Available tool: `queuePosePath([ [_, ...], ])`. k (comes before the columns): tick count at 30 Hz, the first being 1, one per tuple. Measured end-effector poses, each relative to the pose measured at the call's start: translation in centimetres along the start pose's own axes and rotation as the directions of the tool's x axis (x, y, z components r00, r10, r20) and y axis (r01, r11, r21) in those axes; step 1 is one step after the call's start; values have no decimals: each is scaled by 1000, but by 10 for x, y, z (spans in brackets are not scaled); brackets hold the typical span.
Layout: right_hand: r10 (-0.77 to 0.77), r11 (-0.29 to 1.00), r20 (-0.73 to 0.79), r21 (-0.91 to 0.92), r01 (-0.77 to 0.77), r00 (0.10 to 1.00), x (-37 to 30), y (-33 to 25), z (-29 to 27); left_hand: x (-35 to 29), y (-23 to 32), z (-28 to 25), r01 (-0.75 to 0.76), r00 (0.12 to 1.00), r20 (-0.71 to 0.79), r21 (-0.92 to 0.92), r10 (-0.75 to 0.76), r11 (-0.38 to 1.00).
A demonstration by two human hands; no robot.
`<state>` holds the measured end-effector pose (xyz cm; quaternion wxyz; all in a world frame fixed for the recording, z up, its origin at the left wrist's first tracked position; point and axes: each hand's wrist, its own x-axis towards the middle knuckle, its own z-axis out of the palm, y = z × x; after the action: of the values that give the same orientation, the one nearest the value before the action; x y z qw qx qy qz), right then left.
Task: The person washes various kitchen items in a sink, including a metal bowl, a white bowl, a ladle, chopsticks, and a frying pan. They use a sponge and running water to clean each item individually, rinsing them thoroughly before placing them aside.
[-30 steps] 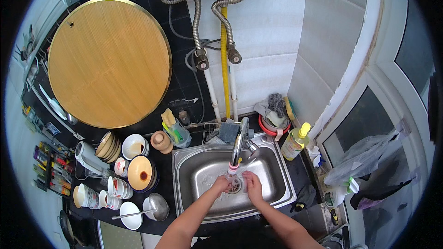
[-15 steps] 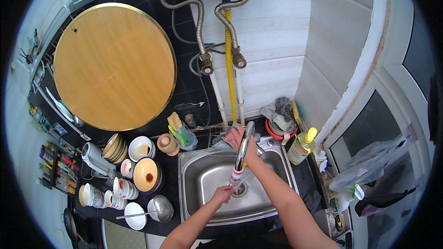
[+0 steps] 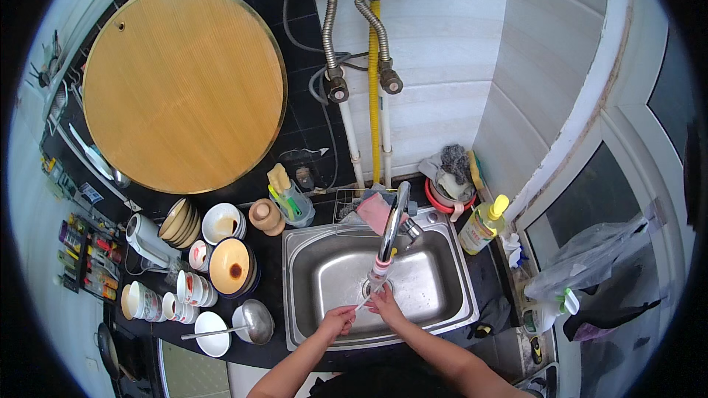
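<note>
Over the near part of the steel sink (image 3: 291, 287), my left hand (image 3: 338, 322) is closed, pinching one end of a thin whitish stick-like thing (image 3: 361, 304). Just under the faucet (image 3: 391, 232) with its pink-and-clear nozzle, my right hand (image 3: 385, 305) has its fingers bent around the other end. Small and partly hidden by the fingers, the thing's exact kind cannot be made out. A pink cloth (image 3: 374, 211) lies on the wire rack (image 3: 345, 203) behind the faucet, touched by neither hand.
Stacked bowls (image 3: 230, 265), paper-like cups (image 3: 193, 289) and a ladle (image 3: 254, 317) crowd the counter left of the sink. To the right stands a yellow dish-soap bottle (image 3: 483, 227), near a red basin (image 3: 435, 199) holding cloths. A round wooden board (image 3: 184, 88) leans at the back left.
My right hand has left the pink cloth on the rack and come down beneath the nozzle. My left hand has drawn slightly left and nearer to me. The view has shifted a little.
</note>
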<state>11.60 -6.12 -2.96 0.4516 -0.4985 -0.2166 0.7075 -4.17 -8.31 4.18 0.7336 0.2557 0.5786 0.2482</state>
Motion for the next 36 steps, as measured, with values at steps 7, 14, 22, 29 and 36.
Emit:
queuePosePath([
  [7,-160,947,18,285,148,987,38,-3,-7,-22,-20,-16,-27,999,-35,63,30,998],
  [14,76,787,127,602,-138,989,28,-26,-1,-12,-42,-37,-199,978,-32,182,208,963],
  [22,104,788,412,522,-328,905,44,-11,-15,-5,-65,-60,-247,965,-39,208,261,946],
  [29,192,975,183,81,-209,964,22,-38,18,-4,-62,-57,-207,971,-79,187,225,960],
  [36,21,999,297,-36,-10,955,12,-51,11,31,-46,-37,-407,870,15,588,493,700],
])
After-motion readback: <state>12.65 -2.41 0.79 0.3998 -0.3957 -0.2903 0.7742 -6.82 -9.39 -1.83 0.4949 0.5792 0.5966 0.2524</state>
